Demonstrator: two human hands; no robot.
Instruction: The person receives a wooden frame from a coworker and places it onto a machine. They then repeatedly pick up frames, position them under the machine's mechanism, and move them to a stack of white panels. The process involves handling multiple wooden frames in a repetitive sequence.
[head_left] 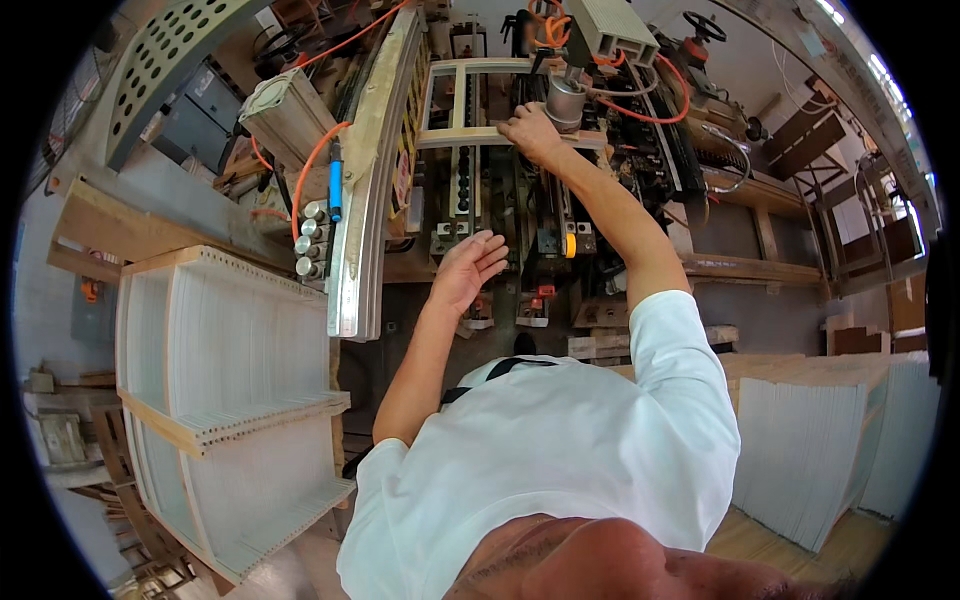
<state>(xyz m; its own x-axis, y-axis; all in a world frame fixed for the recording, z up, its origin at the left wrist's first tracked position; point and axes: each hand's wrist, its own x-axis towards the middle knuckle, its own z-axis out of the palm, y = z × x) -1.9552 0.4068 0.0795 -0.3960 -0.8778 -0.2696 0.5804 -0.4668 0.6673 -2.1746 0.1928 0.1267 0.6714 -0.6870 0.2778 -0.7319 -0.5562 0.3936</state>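
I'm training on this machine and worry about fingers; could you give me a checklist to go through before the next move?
1. Wooden frame in the machine: ok, it lies at the far end.
2. Frame seated squarely: cannot tell, the lens bends straight edges.
3. Right hand at the frame: ok, at its near bar.
4. Right hand well away from the metal cylinder: not ok, it is close beside it.
5. Left hand empty: ok, nearer the body than the frame.
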